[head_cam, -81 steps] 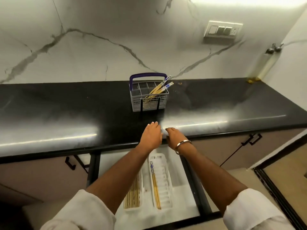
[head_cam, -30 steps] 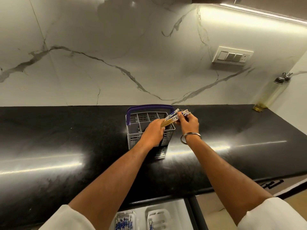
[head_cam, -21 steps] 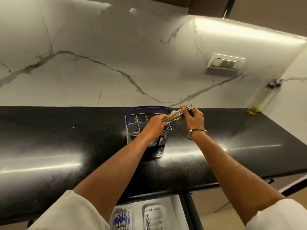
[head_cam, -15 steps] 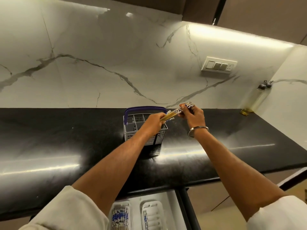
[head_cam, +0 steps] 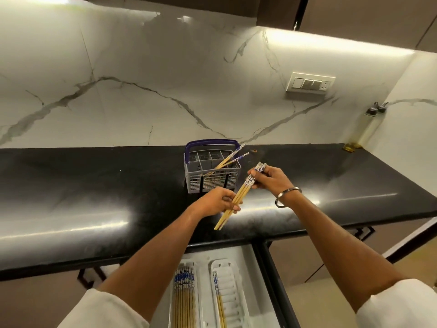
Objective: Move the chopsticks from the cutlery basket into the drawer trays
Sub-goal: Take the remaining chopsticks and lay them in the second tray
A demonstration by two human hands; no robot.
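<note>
1. Above the glossy black stone worktop (head_cam: 94, 209), in the head view — the only view there is — both hands hold one small bundle of bamboo chopsticks with blue-and-white patterned tops (head_cam: 238, 197), lifted clear of the grey plastic cutlery basket with the purple handle (head_cam: 214, 166).
2. The left hand (head_cam: 218, 202) has its fingers (head_cam: 233, 207) pressed together around the plain lower half of the bundle; the bare tips stick out below the fist, toward the worktop's front edge.
3. The right hand (head_cam: 269, 181), with a metal bangle at the wrist, pinches the patterned upper ends between thumb and fingers.
4. Two more chopsticks (head_cam: 230, 158) lean in the basket's right side, their tops poking out over the rim.
5. Below the worktop edge the open drawer (head_cam: 246, 256) shows two white plastic trays: the left tray (head_cam: 186, 294) holds a tight row of chopsticks, and the right tray (head_cam: 228, 292) holds only a pair or so along its left side.
6. Risks, as I judge them: the bundle is held at a slant, so a sloppy handover to one hand could let a stick slide out and drop — onto the worktop or past the drawer front. Lowering it blind could also knock the tips on the worktop edge, or land sticks across the tray ribs rather than in the slots.
</note>
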